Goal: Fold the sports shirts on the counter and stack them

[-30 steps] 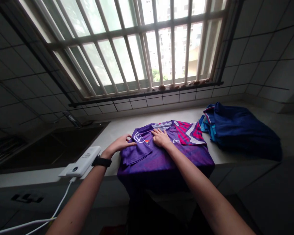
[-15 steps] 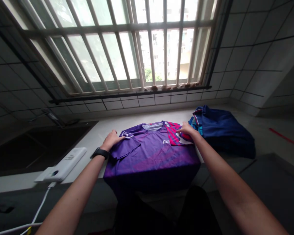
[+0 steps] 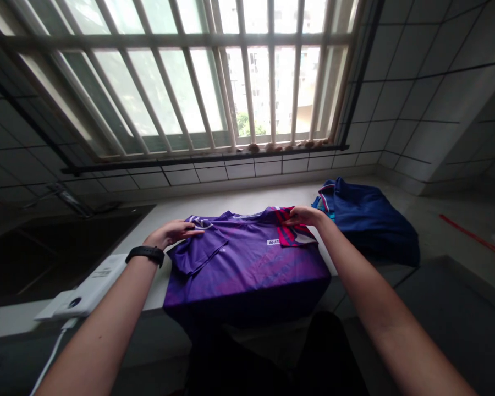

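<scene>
A purple short-sleeved T-shirt (image 3: pixel 239 264) lies front up on the counter, its lower part hanging over the front edge. Its sleeves are folded in over the chest; the right one shows a red and pink pattern. My left hand (image 3: pixel 172 233), with a black watch on the wrist, grips the shirt at the left shoulder, thumb on top and fingers partly hidden. At the right shoulder my right hand (image 3: pixel 305 215) pinches the cloth beside the patterned sleeve. Between the hands the collar edge is slightly raised and the neck opening is mostly covered.
Dark blue clothing (image 3: pixel 367 220) is piled on the counter at the right. A dark sink (image 3: pixel 66 242) with a tap (image 3: pixel 72 201) is at the left, near a white power strip (image 3: pixel 86 286) with a cable. A barred window (image 3: pixel 206 93) stands behind the counter.
Both hands have lifted the shirt's shoulder edge a little, and the collar has folded forward. The camera view has shifted slightly to the right.
</scene>
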The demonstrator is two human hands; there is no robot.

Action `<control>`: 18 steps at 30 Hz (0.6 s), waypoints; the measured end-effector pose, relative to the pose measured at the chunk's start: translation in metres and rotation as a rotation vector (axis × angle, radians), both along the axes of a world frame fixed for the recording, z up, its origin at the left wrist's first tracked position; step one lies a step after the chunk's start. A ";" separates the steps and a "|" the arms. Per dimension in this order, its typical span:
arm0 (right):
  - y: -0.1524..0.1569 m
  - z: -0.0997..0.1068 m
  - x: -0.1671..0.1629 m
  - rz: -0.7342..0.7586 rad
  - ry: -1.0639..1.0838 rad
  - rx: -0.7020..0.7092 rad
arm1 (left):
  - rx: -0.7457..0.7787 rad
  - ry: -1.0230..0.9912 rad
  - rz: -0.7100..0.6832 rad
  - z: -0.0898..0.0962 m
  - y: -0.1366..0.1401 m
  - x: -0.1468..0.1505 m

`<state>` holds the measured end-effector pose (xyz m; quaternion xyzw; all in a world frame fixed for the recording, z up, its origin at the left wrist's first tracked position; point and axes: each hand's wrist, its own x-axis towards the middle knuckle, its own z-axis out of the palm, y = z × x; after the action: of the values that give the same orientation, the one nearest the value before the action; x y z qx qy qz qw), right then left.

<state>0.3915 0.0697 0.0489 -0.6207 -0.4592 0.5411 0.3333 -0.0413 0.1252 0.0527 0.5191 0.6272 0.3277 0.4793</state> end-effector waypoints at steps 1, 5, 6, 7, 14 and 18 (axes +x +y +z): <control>0.001 0.000 -0.003 0.003 -0.006 0.040 | 0.003 -0.046 -0.020 0.002 0.002 0.003; 0.015 0.009 -0.018 -0.059 -0.083 0.269 | 0.288 -0.091 -0.017 0.011 0.011 0.023; 0.018 0.012 -0.022 -0.096 -0.121 0.380 | 0.408 -0.065 0.014 0.012 0.013 0.028; 0.020 0.014 -0.024 -0.135 -0.163 0.513 | 0.524 -0.046 0.050 0.012 0.014 0.031; -0.020 -0.029 -0.016 -0.029 -0.402 0.740 | 0.560 0.171 -0.033 -0.003 -0.011 0.013; -0.056 -0.047 -0.004 -0.029 -0.394 0.652 | 0.451 0.255 -0.192 -0.005 -0.041 0.000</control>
<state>0.3871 0.0140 0.0020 -0.5807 -0.6534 0.2323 0.4264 -0.0417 0.0843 0.0480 0.7068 0.5415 0.3444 0.2977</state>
